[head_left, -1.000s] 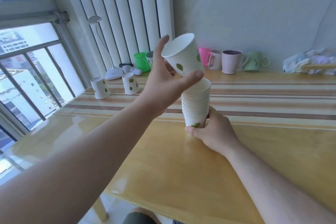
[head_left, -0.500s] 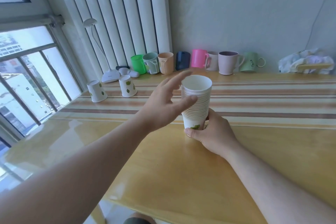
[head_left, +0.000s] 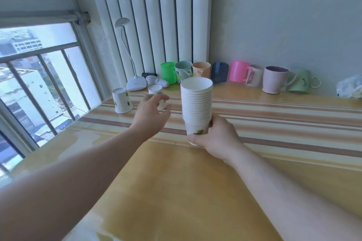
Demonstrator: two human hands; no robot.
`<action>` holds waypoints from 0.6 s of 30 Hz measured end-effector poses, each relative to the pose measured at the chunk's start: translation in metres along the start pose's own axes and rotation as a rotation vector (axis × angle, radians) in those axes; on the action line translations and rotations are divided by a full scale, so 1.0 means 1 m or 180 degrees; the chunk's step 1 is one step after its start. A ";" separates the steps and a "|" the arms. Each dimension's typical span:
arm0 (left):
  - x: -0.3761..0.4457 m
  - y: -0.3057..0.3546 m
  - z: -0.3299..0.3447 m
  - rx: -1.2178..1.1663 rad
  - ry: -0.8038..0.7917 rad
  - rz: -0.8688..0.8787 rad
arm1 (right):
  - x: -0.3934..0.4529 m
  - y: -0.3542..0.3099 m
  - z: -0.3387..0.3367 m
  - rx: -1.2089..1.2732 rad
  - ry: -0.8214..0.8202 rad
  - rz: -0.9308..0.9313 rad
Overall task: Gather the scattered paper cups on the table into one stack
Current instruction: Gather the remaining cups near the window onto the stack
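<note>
Near table's far-left edge: open, empty left hand (head_left: 151,112) should pinch inverted leaf-print white paper cup (head_left: 158,96); right hand (head_left: 217,137) grips tall white paper-cup stack (head_left: 196,103).

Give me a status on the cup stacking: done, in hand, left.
Done: most cups are nested in one tall stack, upright on the table.
In hand: the right hand grips the stack's base; the left hand, open and empty, reaches toward the near upturned cup.
Left: that cup and the other upturned cup by the window, both loose.
</note>
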State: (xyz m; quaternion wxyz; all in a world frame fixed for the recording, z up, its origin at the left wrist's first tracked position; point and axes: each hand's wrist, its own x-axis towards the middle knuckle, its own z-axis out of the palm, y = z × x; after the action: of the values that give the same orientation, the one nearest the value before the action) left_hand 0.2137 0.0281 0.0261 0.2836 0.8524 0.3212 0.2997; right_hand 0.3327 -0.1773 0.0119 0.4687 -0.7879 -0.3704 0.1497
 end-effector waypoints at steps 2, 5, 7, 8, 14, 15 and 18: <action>0.024 -0.011 -0.003 0.0270 0.0088 -0.0171 | 0.006 0.002 0.018 -0.0069 0.0007 -0.0008; 0.055 -0.021 -0.001 0.0493 -0.0092 -0.0379 | 0.006 0.010 0.038 -0.0089 0.0167 -0.0012; 0.069 -0.025 0.002 0.0761 -0.0392 -0.0466 | 0.004 0.016 0.044 -0.0109 0.0326 -0.0060; 0.074 -0.028 0.004 0.0885 -0.0523 -0.0503 | 0.004 0.018 0.045 -0.0113 0.0355 -0.0071; 0.076 -0.035 0.009 0.0758 0.0127 -0.0177 | 0.007 0.020 0.046 -0.0083 0.0343 -0.0051; 0.073 -0.037 0.008 0.0760 0.0234 -0.0163 | 0.007 0.020 0.046 -0.0100 0.0355 -0.0049; 0.059 -0.046 0.002 0.0579 0.0377 -0.0294 | 0.007 0.019 0.046 -0.0136 0.0389 -0.0030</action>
State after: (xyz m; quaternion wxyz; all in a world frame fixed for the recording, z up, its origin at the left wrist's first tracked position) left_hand 0.2340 0.0989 0.0136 0.1992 0.8397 0.4022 0.3057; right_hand 0.3191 -0.1487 -0.0273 0.4741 -0.8036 -0.3479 0.0912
